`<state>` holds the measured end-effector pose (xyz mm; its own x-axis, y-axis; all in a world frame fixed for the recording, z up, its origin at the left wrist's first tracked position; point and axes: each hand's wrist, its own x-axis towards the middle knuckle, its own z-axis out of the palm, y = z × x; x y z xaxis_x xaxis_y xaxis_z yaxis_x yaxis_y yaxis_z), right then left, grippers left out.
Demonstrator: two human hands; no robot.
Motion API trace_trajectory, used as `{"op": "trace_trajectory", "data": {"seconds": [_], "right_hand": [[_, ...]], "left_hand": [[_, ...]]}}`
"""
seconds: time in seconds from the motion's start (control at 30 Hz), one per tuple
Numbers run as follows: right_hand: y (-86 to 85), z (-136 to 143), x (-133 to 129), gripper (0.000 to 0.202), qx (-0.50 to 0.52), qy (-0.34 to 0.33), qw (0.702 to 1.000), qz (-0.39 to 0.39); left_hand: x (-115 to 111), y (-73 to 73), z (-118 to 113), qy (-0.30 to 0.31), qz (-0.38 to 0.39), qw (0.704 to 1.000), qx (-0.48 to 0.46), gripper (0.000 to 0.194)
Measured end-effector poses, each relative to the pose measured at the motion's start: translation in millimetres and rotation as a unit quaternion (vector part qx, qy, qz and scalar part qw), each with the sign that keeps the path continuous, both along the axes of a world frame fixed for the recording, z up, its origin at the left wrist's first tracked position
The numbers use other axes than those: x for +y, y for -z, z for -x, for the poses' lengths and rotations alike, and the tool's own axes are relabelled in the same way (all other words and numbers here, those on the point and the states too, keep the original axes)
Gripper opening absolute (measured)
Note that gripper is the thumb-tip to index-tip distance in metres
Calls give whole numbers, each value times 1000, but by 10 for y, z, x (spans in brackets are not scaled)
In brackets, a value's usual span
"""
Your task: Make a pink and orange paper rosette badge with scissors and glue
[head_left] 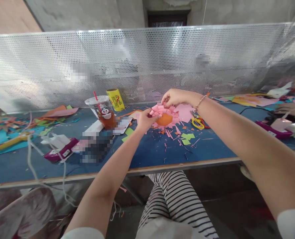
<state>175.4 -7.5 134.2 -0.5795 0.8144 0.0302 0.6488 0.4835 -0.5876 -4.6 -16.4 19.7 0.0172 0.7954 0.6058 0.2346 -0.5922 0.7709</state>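
A paper flower with an orange centre (164, 120) and a ring of folded pink strips lies on the blue table. My left hand (147, 120) pinches the strips at its left edge, fingers closed. At the far edge my right hand (173, 97) reaches over from the right, its fingers curled together on the pink strips. Pink paper (184, 112) lies just right of the flower. Beside it rest scissors with yellow handles (197, 123). Green paper pieces (187, 137) and thin pink scraps are scattered in front.
Left of my hands stand a drink cup with a straw (104, 113) and a yellow can (116, 99). Purple power strips (61, 151) with white cables, a yellow glue gun (11, 141) and paper scraps lie farther out. A perforated metal screen (152, 59) runs behind the table.
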Motion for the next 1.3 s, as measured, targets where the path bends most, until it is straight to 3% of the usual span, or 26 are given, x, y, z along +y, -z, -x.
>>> {"op": "trace_trajectory", "data": {"seconds": [0.33,0.63,0.97,1.13,1.23,1.3], "right_hand": [[-37,-8,-16,19,-2,8,997,72],[-49,-1,-6,17,-4,14,995,98],[-87,3,-162,19,4,32,995,95],[-73,-38,-223,18,16,18,998,55],[-8,-107,-332,23,21,-23,1000,1],[87,-166,-459,25,19,-42,997,-68]], "left_hand": [[-8,-8,-12,8,28,1000,-8,27],[2,0,4,5,14,1000,11,26],[4,18,11,5,-1,999,41,23],[-48,-2,28,-70,-116,982,135,12],[-87,-20,55,-101,-257,940,199,2],[-106,-14,75,-110,-340,906,226,7]]}}
